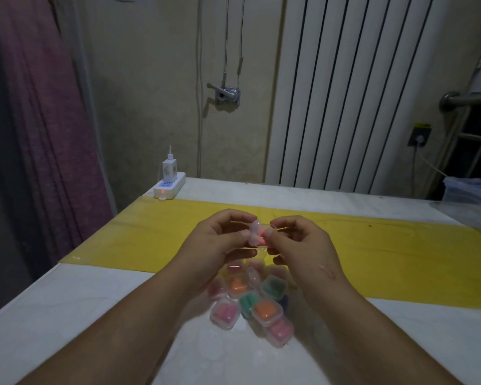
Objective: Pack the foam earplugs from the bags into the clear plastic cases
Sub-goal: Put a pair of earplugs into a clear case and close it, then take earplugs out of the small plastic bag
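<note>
Both of my hands are raised above the table and meet at a small clear plastic case (255,235) with a pink earplug showing inside it. My left hand (220,240) grips the case from the left with curled fingers. My right hand (297,240) pinches its right side between thumb and fingers. Whether the lid is fully closed is blurred. Below my wrists lies a pile of several closed clear cases (250,298) holding pink, orange and green earplugs. No bag is plainly visible.
The table has a white top (81,315) crossed by a yellow strip (386,259). A white power strip with a charger (169,182) sits at the far left corner. A clear plastic container (469,198) stands at the right edge. A radiator is behind.
</note>
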The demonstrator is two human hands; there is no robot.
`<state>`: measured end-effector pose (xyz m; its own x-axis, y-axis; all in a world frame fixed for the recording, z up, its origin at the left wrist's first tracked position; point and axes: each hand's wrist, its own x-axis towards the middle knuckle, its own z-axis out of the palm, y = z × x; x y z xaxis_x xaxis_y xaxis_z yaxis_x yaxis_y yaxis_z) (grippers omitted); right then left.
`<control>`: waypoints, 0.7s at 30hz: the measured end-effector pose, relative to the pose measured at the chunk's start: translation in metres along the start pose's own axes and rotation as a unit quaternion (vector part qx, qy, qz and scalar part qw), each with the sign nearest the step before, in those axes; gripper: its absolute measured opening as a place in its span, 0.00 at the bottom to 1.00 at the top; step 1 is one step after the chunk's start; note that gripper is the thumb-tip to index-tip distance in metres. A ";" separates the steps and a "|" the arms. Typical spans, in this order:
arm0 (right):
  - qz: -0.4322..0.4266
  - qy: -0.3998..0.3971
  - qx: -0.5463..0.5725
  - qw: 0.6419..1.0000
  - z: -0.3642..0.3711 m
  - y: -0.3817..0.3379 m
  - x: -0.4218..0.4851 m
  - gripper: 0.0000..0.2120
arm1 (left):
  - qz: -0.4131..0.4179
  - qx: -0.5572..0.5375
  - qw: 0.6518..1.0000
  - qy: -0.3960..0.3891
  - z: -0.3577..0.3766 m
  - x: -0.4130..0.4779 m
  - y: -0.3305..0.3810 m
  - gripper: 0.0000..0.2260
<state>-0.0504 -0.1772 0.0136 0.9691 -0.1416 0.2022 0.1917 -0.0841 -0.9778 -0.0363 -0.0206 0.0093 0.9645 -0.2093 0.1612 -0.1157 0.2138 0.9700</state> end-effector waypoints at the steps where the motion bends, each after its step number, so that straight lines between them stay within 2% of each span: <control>1: 0.000 -0.002 0.004 1.000 0.001 -0.001 -0.001 0.05 | 0.001 0.011 1.000 -0.004 0.000 -0.001 -0.001 0.11; 3: 0.008 -0.013 0.030 0.999 0.003 -0.001 -0.002 0.02 | 0.003 0.022 1.000 -0.004 0.002 -0.001 -0.001 0.13; 7: 0.044 -0.021 0.096 0.994 0.003 -0.001 -0.001 0.11 | 0.020 0.022 0.999 0.023 0.002 0.000 -0.001 0.15; 11: -0.009 -0.018 0.010 1.000 0.003 0.001 0.000 0.06 | 0.027 0.056 0.997 0.036 0.001 0.001 -0.001 0.14; 16: -0.059 0.080 0.000 0.995 -0.015 -0.002 0.014 0.05 | 0.054 0.081 0.988 0.122 -0.006 0.005 0.000 0.08; 19: -0.042 0.081 0.001 0.996 -0.023 -0.001 0.018 0.05 | 0.067 0.101 0.981 0.151 -0.010 0.007 -0.002 0.07; 21: -0.014 0.046 -0.041 0.998 -0.026 0.001 0.017 0.05 | 0.072 0.105 0.979 0.158 -0.011 0.008 -0.002 0.07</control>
<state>-0.0373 -0.2052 0.0176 0.9447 -0.2269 0.2368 0.2012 -0.1692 -0.9648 -0.0261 -0.0126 0.0065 0.9559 0.1215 0.2675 -0.2708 0.0108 0.9626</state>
